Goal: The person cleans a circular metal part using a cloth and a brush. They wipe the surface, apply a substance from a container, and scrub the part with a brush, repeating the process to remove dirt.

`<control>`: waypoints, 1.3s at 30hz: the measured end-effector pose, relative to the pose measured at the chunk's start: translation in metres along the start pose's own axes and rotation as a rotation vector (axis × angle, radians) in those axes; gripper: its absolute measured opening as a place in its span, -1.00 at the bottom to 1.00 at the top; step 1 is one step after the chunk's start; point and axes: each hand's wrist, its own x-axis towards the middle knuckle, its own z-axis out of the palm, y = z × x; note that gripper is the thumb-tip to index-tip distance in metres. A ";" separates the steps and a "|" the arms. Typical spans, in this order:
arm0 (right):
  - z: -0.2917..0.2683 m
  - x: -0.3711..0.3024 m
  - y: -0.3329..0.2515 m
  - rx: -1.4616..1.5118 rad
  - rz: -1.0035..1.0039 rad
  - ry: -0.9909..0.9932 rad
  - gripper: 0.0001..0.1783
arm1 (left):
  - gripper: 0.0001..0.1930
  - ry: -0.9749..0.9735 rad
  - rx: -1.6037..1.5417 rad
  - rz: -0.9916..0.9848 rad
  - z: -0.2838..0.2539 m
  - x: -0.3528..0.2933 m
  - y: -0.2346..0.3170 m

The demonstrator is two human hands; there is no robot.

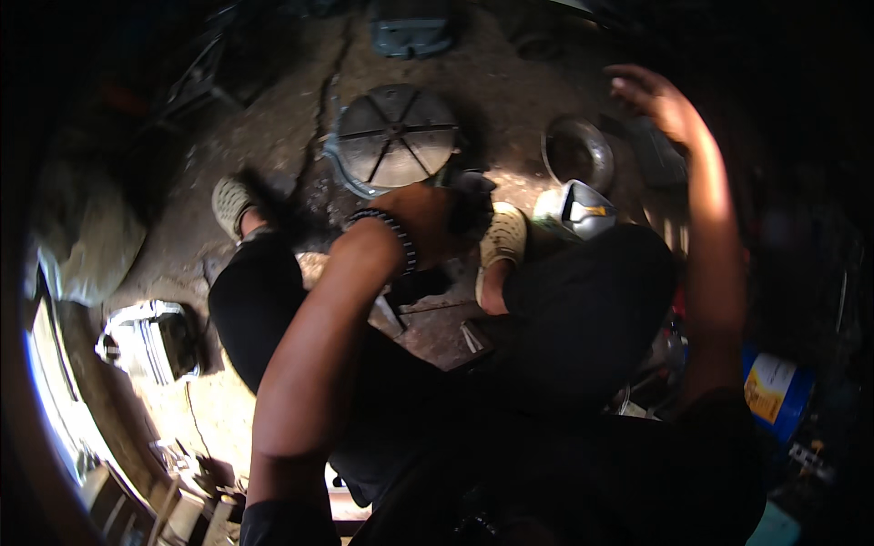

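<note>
My left hand point(430, 218), with a beaded bracelet at the wrist, is held in front of my knees. Its fingers are closed around a dark object point(472, 202) too shadowed to name. Just beyond that hand, a round metal plate point(397, 136) with radial slots lies on a blue-grey base point(333, 164). My right hand point(657, 102) is raised at the far right, fingers stretched out and somewhat blurred, with nothing visible in them. Below it on the floor are a round metal pan point(595, 150) and a metal container point(592, 217) with a yellow-handled item inside.
My feet in pale clogs point(503, 235) flank the work spot on a cracked floor point(492, 82). A blue-grey metal part point(411, 35) lies at the far edge. At left sit a shiny metal device point(150, 341) and a pale sack point(86, 237). A blue can point(790, 400) stands at right.
</note>
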 end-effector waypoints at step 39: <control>0.220 -0.120 0.271 0.025 0.315 0.360 -0.72 | -0.44 0.485 0.178 -0.414 0.057 0.217 -0.125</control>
